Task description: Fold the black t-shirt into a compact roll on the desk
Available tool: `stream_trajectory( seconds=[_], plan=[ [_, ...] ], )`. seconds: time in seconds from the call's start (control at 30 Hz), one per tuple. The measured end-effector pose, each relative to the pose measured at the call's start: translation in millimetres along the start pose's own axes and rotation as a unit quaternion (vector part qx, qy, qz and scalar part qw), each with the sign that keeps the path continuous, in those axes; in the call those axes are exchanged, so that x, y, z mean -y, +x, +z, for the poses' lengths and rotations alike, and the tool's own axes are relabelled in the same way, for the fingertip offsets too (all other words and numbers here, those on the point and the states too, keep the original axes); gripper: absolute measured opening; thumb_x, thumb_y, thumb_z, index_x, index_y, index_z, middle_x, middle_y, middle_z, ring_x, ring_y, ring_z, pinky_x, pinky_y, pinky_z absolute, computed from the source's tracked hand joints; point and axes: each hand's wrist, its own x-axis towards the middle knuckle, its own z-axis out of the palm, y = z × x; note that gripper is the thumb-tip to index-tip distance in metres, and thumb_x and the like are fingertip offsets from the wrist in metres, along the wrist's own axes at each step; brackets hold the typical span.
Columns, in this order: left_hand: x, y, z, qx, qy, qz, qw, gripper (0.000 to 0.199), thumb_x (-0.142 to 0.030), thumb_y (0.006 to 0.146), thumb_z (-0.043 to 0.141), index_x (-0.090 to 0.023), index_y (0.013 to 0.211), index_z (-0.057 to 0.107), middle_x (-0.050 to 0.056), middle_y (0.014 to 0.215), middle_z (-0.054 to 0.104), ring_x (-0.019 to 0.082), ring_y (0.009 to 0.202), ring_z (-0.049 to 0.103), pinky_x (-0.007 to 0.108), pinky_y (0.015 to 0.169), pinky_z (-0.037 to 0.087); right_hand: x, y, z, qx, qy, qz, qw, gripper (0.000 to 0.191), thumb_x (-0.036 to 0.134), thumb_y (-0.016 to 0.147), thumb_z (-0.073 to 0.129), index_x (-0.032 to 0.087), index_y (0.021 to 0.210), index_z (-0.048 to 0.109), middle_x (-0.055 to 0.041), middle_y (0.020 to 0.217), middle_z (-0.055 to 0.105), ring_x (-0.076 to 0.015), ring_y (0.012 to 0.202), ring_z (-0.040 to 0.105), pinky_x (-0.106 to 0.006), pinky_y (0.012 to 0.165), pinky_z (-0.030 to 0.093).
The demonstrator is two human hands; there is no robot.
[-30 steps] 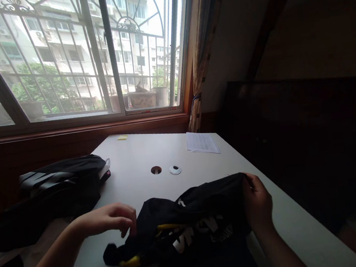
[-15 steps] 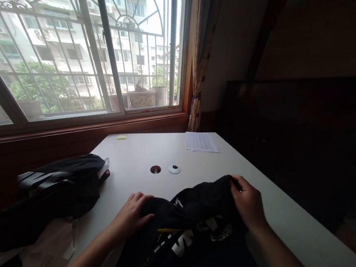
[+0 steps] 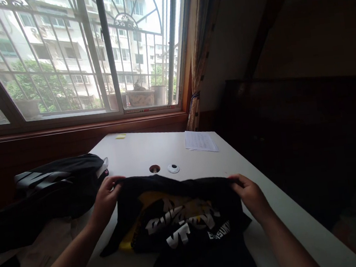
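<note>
A black T-shirt (image 3: 190, 211) with white lettering and a yellow print hangs partly spread over the near part of the white table. My left hand (image 3: 106, 199) pinches its upper left corner between thumb and fingers. At the upper right corner, my right hand (image 3: 251, 193) grips the cloth the same way. The top edge is stretched between both hands, and the lower part droops toward me, creased and dark. One pointed flap of cloth sticks out at the lower left, another beside my right wrist.
A heap of dark clothes (image 3: 62, 189) and a pale garment (image 3: 46, 251) lie on the left. The white table (image 3: 135, 151) has a round cable hole (image 3: 154, 169), its loose cover (image 3: 173, 168), printed sheets (image 3: 201, 141) and a yellow sticky note (image 3: 121, 136). A barred window stands behind.
My left hand has moved left and up, and its fingers have closed on the T-shirt's corner. The cloth has gone from bunched to spread, showing more print. My right hand keeps its grip.
</note>
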Motion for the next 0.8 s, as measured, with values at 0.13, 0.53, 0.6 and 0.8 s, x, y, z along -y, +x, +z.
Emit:
stream_trajectory(
  seconds=[0.13, 0.53, 0.6, 0.8],
  plan=[
    [8, 4, -6.2, -0.079, 0.038, 0.036, 0.996, 0.024, -0.039, 0.091, 0.061, -0.022, 0.106, 0.069, 0.004, 0.105, 0.062, 0.023, 0.099, 0.061, 0.031, 0.084, 0.049, -1, 1, 0, -0.073, 0.02, -0.014, 0.997, 0.038, 0.052, 0.082, 0.067, 0.024, 0.108, 0.069, -0.0063, 0.101, 0.071, -0.0259, 0.094, 0.065, -0.036, 0.083, 0.052],
    [27, 2, 0.4, 0.037, 0.138, 0.063, 0.988, 0.025, -0.036, 0.094, 0.055, -0.022, 0.112, 0.065, 0.006, 0.111, 0.058, 0.024, 0.102, 0.06, 0.037, 0.082, 0.054, 8, -6, -7, 0.251, -0.009, 0.07, 0.966, 0.029, 0.043, 0.082, 0.07, 0.021, 0.101, 0.07, -0.0036, 0.096, 0.073, -0.0266, 0.094, 0.069, -0.035, 0.082, 0.053],
    [23, 2, 0.2, 0.018, 0.18, 0.084, 0.98, 0.027, -0.037, 0.093, 0.056, -0.022, 0.114, 0.065, 0.007, 0.11, 0.058, 0.026, 0.102, 0.058, 0.04, 0.084, 0.053, 11, -9, -12, 0.259, 0.023, 0.094, 0.961, 0.027, 0.045, 0.084, 0.069, 0.021, 0.096, 0.07, -0.0022, 0.09, 0.073, -0.0231, 0.087, 0.069, -0.031, 0.074, 0.053],
    [-11, -13, 8.1, 0.057, 0.243, 0.231, 0.94, 0.014, -0.029, 0.097, 0.054, -0.023, 0.104, 0.066, 0.005, 0.098, 0.061, 0.023, 0.092, 0.057, 0.039, 0.085, 0.048, 2, -8, -14, 0.188, 0.2, 0.165, 0.947, 0.03, 0.045, 0.081, 0.074, 0.024, 0.1, 0.065, 0.0073, 0.058, 0.058, -0.0061, 0.037, 0.041, -0.018, 0.034, 0.028]
  ],
)
